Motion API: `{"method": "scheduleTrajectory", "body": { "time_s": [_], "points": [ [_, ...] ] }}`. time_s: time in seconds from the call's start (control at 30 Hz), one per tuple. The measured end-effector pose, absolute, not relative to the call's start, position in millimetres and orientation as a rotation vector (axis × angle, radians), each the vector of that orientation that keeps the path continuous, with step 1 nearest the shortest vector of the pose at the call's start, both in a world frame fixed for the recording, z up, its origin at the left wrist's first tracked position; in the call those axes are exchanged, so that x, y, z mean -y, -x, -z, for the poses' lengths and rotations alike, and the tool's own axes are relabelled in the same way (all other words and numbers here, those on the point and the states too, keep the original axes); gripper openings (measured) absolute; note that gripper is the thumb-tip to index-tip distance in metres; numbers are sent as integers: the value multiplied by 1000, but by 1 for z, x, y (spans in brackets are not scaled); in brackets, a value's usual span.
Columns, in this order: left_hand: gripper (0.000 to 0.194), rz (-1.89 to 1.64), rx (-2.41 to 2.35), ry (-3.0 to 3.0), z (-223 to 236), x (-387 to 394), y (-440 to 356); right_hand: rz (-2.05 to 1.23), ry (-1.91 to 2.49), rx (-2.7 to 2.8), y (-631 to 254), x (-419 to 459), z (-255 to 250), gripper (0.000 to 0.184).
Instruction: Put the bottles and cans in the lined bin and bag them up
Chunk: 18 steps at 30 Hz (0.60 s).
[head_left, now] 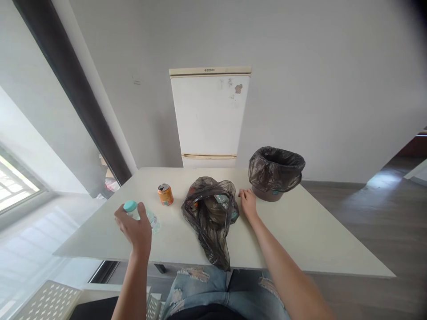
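My left hand [135, 226] is wrapped round a clear plastic bottle [153, 221] with a teal cap [130, 206], tilted over the left side of the table. An orange drink can [165, 194] stands upright just beyond it. In the middle lies a dark, see-through garbage bag [213, 218], its mouth open, with a clear crumpled bottle [223, 201] and a reddish can [194, 206] showing inside. My right hand [247, 203] rests on the table right beside this bag, fingers curled in, with nothing visible in them.
A trash bin [268, 194] lined with a black bag [276, 169] stands at the table's back right. The white table [300, 240] ends close to my legs. Behind it, a white refrigerator [210, 115] stands against the grey wall. A window is at the far left.
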<state>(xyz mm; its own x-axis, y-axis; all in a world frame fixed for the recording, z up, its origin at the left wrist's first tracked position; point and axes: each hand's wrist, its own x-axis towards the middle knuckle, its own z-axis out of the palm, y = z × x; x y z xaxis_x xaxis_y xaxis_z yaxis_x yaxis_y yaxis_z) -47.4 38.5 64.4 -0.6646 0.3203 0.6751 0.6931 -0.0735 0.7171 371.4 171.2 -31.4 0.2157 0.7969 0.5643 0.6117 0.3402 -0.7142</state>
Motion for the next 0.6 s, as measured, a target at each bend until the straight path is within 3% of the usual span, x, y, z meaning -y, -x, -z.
{"method": "scheduleTrajectory", "body": {
  "time_s": [0.17, 0.4, 0.6],
  "points": [
    [73, 1754, 2095, 1198, -52, -39, 49, -203, 1366, 1468, -371, -170, 30, 57],
    [85, 1498, 2418, 1373, -41, -39, 50, -219, 1367, 1490, -371, -171, 30, 60],
    [69, 1269, 2673, 1403, -14, -47, 71, -233, 1366, 1499, -371, -171, 31, 57]
  ]
}}
